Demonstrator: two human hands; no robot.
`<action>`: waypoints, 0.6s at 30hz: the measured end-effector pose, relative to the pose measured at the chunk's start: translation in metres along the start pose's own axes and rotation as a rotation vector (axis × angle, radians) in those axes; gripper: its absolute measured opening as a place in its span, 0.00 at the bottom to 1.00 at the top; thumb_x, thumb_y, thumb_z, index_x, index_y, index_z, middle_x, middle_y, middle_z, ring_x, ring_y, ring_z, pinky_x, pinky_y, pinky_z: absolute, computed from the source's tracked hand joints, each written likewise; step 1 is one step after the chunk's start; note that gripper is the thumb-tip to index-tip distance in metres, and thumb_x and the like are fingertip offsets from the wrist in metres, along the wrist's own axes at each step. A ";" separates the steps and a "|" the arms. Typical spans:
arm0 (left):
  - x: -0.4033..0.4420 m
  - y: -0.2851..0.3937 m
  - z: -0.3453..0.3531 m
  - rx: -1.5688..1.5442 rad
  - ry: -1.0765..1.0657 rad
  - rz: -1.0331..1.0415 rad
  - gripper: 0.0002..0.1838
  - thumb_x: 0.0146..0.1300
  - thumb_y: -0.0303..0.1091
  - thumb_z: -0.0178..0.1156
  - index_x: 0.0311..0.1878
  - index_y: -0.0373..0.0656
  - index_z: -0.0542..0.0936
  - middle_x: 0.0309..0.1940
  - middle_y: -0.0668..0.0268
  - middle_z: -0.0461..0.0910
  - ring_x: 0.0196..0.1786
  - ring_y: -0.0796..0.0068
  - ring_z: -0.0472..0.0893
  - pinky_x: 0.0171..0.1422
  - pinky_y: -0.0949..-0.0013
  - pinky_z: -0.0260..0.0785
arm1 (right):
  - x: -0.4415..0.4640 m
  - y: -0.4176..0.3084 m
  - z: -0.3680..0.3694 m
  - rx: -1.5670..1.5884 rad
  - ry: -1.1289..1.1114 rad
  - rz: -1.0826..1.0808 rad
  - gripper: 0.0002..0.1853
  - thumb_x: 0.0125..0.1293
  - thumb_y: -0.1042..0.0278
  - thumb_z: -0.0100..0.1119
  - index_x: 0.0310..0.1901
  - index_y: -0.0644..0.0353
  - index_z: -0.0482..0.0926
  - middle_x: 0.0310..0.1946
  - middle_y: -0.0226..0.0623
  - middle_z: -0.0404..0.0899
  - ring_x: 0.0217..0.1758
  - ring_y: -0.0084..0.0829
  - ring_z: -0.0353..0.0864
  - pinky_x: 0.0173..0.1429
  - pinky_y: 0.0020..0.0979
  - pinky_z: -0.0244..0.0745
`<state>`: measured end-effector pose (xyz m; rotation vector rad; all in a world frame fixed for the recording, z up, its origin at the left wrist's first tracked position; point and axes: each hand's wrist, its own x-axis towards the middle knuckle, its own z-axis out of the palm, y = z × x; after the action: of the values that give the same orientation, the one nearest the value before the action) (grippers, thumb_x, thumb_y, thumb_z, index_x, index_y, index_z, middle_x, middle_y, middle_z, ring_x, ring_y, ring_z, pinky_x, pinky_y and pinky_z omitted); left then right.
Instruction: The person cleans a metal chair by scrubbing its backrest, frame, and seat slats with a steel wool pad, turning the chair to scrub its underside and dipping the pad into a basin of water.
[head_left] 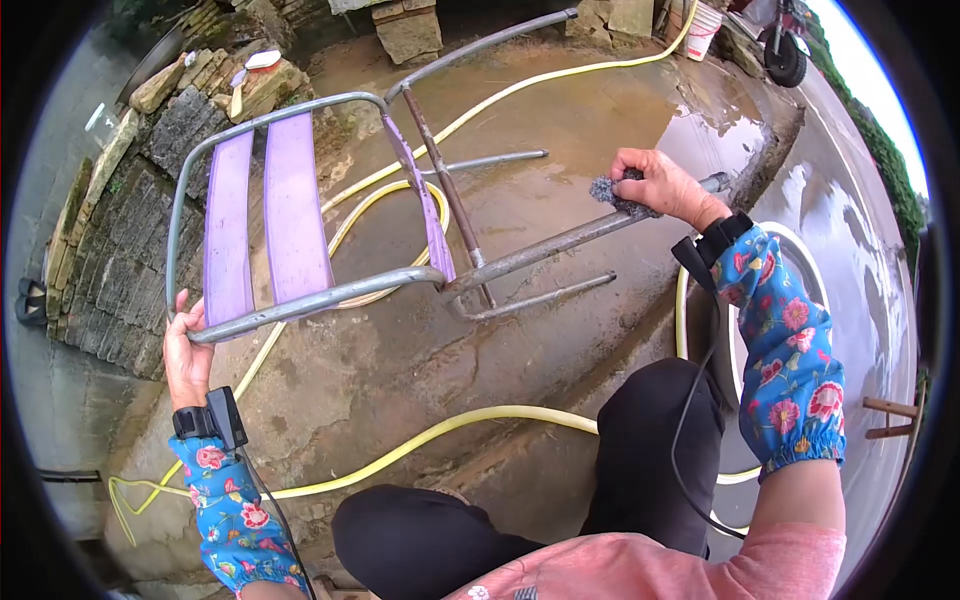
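Observation:
A metal-framed chair (pixel 320 318) with purple slats (pixel 297 205) lies tipped over the wet ground, its legs pointing right. At the lower left corner of the frame, my left hand (pixel 187 352) grips the grey tube, fingers wrapped behind it. My right hand (pixel 660 187) is closed on a grey scouring pad (pixel 603 190), which presses on a chair leg (pixel 560 243) near its far end. Part of the pad is hidden under my fingers.
A yellow hose (pixel 430 432) loops over the ground beneath and around the chair. Stacked stones (pixel 185 130) with a brush (pixel 237 95) stand at the left. At the back right are a white bucket (pixel 703 32) and a wheel (pixel 786 62). A round basin (pixel 800 255) sits beside my right knee.

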<state>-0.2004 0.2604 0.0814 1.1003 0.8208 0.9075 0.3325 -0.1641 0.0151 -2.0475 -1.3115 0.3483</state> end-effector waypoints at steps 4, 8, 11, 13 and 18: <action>0.055 -0.017 -0.022 0.069 0.096 0.005 0.25 0.58 0.21 0.49 0.61 0.42 0.67 0.55 0.47 0.76 0.55 0.58 0.79 0.60 0.53 0.73 | -0.010 -0.012 0.009 0.133 0.050 -0.016 0.07 0.58 0.73 0.61 0.34 0.62 0.72 0.32 0.32 0.79 0.38 0.23 0.76 0.47 0.27 0.72; 0.070 -0.032 -0.048 0.114 0.114 0.006 0.22 0.60 0.24 0.51 0.59 0.40 0.65 0.50 0.50 0.79 0.49 0.62 0.81 0.56 0.59 0.74 | -0.011 -0.037 0.014 0.126 0.039 0.031 0.06 0.59 0.74 0.60 0.35 0.62 0.74 0.34 0.32 0.80 0.40 0.21 0.76 0.50 0.26 0.72; 0.071 -0.040 -0.073 0.200 0.268 0.023 0.19 0.60 0.23 0.51 0.56 0.40 0.67 0.42 0.57 0.79 0.46 0.65 0.81 0.51 0.63 0.76 | -0.017 -0.036 0.025 0.204 0.056 0.016 0.06 0.59 0.72 0.61 0.35 0.61 0.74 0.32 0.33 0.80 0.38 0.21 0.76 0.46 0.27 0.72; 0.065 -0.041 -0.080 0.211 0.240 0.018 0.18 0.60 0.23 0.51 0.55 0.41 0.68 0.42 0.57 0.79 0.45 0.65 0.81 0.50 0.63 0.77 | -0.024 -0.034 0.025 0.245 0.106 -0.037 0.07 0.58 0.70 0.62 0.35 0.60 0.75 0.29 0.33 0.79 0.34 0.22 0.76 0.42 0.29 0.73; 0.037 -0.049 -0.074 0.185 0.232 -0.003 0.18 0.61 0.23 0.52 0.55 0.44 0.69 0.39 0.58 0.78 0.42 0.67 0.81 0.46 0.62 0.77 | -0.095 -0.002 -0.036 0.680 0.661 0.002 0.04 0.64 0.77 0.59 0.40 0.62 0.77 0.47 0.30 0.78 0.47 0.19 0.76 0.54 0.23 0.71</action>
<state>-0.2417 0.3122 0.0115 1.1665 1.1150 0.9836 0.3077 -0.2615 0.0311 -1.3979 -0.6556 0.0756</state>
